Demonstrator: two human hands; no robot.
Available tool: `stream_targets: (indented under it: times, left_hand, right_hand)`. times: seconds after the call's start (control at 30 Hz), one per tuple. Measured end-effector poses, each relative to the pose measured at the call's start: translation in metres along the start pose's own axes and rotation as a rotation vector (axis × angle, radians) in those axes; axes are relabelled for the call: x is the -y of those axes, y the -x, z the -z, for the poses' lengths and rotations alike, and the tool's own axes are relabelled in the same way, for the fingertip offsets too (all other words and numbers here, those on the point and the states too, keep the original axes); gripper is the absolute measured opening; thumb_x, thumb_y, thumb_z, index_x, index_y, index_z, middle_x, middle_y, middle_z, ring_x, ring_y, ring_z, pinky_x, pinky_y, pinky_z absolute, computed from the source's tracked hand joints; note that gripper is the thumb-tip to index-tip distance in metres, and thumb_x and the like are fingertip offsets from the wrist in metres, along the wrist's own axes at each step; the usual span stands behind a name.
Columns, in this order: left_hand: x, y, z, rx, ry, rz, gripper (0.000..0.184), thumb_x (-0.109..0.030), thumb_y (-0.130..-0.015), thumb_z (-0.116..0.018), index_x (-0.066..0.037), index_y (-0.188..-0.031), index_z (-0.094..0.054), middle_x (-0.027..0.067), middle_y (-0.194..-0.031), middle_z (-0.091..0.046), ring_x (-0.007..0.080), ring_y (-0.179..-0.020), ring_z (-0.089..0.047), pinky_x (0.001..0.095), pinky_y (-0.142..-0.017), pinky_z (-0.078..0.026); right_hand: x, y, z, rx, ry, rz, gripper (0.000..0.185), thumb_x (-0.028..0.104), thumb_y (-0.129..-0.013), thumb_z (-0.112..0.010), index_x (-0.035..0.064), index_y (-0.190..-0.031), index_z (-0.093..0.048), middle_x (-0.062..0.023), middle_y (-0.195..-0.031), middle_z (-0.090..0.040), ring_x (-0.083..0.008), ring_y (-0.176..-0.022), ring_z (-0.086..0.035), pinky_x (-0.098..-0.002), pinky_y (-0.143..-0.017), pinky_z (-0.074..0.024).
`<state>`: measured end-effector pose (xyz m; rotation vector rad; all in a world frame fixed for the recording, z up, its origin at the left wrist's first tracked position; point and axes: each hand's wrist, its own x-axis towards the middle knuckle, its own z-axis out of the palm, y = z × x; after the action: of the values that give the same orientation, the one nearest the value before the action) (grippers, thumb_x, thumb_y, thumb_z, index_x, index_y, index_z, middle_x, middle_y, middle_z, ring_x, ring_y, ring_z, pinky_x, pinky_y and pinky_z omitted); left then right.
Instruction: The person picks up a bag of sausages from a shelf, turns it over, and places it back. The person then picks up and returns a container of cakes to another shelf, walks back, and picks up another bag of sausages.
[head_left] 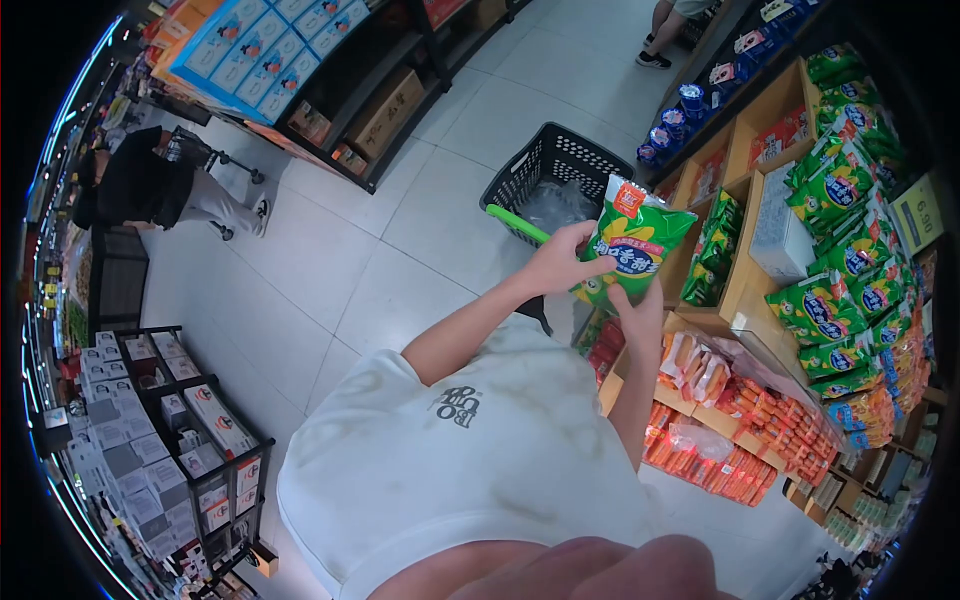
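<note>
A green snack bag [636,242] with a red label at its top is held up in front of me in both hands. My left hand [566,262] grips its left side, with the thumb lying across the front. My right hand [637,312] is closed on the bag's lower right part. Just beyond the bag is a black shopping basket [520,176] with a bright green handle [517,224] and some clear plastic inside. More green bags of similar look [832,190] are piled on the shelf to the right.
Orange-red packaged sausages [775,412] fill the lower right shelf. A yellow price sign [917,213] stands by the green bags. Black shelving with boxes [200,440] is at left. A person with a cart [150,185] is farther left; another person's legs [662,35] show at the top.
</note>
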<state>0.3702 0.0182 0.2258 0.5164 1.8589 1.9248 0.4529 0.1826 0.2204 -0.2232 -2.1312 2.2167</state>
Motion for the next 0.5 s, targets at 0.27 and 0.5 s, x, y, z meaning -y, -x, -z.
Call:
stream_targets:
  times: [0.27,0.5]
  left_hand:
    - [-0.008,0.002,-0.001,0.106,-0.153,-0.088,0.036,-0.017,-0.08,-0.073,0.003,-0.108,-0.061,0.0076,-0.091,-0.065,0.0124,-0.087,-0.057,0.0293,-0.081,-0.047]
    - [-0.006,0.006,0.002,0.081,-0.114,-0.145,0.045,-0.023,-0.075,-0.077,0.002,-0.108,-0.06,0.0113,-0.092,-0.065,0.0157,-0.089,-0.06,0.0323,-0.081,-0.046]
  right_hand:
    - [-0.009,0.011,0.008,-0.019,-0.017,0.016,0.056,0.019,-0.081,-0.078,-0.0015,-0.124,-0.049,-0.008,-0.116,-0.06,-0.0144,-0.104,-0.058,-0.0302,-0.089,-0.0474]
    - [-0.013,0.015,0.005,-0.059,-0.119,0.02,0.056,0.019,-0.08,-0.079,-0.0028,-0.122,-0.049,-0.0091,-0.114,-0.061,-0.0154,-0.104,-0.057,-0.0304,-0.089,-0.0467]
